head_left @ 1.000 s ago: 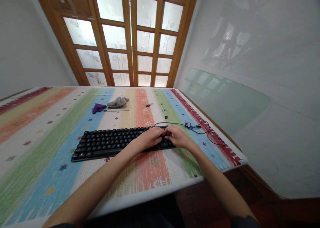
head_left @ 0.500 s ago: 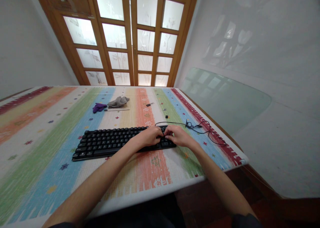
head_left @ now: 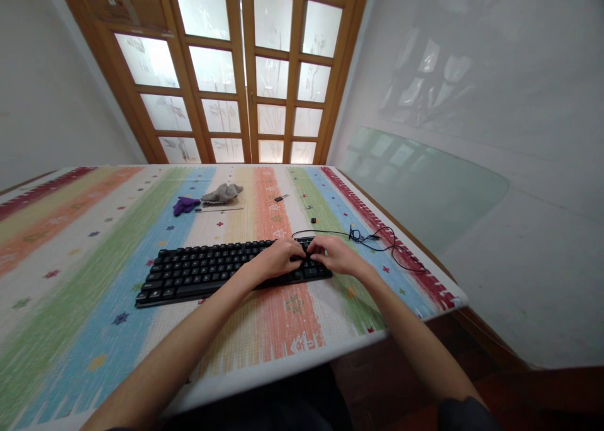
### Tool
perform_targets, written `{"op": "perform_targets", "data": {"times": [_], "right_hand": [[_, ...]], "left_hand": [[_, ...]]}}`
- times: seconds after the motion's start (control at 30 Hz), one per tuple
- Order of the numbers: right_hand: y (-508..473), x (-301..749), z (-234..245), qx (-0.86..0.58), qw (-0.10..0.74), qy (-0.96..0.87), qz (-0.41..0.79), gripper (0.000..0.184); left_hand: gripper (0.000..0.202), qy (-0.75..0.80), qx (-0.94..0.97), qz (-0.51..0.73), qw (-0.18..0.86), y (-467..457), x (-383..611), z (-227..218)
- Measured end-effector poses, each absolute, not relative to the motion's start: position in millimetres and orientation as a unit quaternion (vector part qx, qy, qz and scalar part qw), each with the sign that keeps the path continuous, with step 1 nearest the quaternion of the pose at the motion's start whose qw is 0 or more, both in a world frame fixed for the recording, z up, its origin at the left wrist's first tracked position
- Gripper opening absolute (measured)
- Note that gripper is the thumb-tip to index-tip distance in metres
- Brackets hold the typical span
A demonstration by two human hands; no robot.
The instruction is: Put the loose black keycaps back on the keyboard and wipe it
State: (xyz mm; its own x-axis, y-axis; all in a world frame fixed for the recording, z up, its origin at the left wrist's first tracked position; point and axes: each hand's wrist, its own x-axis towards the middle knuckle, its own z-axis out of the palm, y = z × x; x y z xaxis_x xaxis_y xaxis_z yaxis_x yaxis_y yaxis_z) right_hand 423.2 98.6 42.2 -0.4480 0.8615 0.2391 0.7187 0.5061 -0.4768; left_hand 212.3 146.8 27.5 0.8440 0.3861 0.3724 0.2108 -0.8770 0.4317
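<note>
A black keyboard (head_left: 202,272) lies across the striped tablecloth, its right end under both hands. My left hand (head_left: 282,258) is closed, with bent fingertips on the keys near the right end. Facing it from the right, my right hand (head_left: 331,255) is also closed, its thumb and curled fingers pressed to keys a little further right. The two sets of fingertips nearly meet, a small gap between them. Whether a loose part sits in the fingers is too small to see. Just beyond the hands rests a small black block (head_left: 313,220) resembling a keycap, with an orange patch beside it.
A black cable (head_left: 372,237) lies looped to the right. Farther back are a small black-handled tool with thin wire prongs (head_left: 279,198), a grey cloth (head_left: 221,194), a purple cloth (head_left: 185,205) and a thin rod (head_left: 221,209). The table's right edge adjoins a wall.
The view has shifted very slightly. Both hands stay at the keyboard's right end, with only tiny finger movement, and the other objects keep their places.
</note>
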Motion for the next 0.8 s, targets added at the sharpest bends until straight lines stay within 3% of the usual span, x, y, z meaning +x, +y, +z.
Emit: {"op": "perform_targets", "data": {"times": [0.43, 0.8], "right_hand": [[99.5, 424.1, 42.9, -0.436, 0.204, -0.871, 0.097, 0.016], [98.1, 423.7, 42.2, -0.43, 0.188, -0.876, 0.109, 0.02]], "left_hand": [[0.019, 0.152, 0.969, 0.181, 0.072, 137.1, 212.8, 39.9], [0.02, 0.196, 0.96, 0.191, 0.06, 131.9, 219.2, 37.0]]}}
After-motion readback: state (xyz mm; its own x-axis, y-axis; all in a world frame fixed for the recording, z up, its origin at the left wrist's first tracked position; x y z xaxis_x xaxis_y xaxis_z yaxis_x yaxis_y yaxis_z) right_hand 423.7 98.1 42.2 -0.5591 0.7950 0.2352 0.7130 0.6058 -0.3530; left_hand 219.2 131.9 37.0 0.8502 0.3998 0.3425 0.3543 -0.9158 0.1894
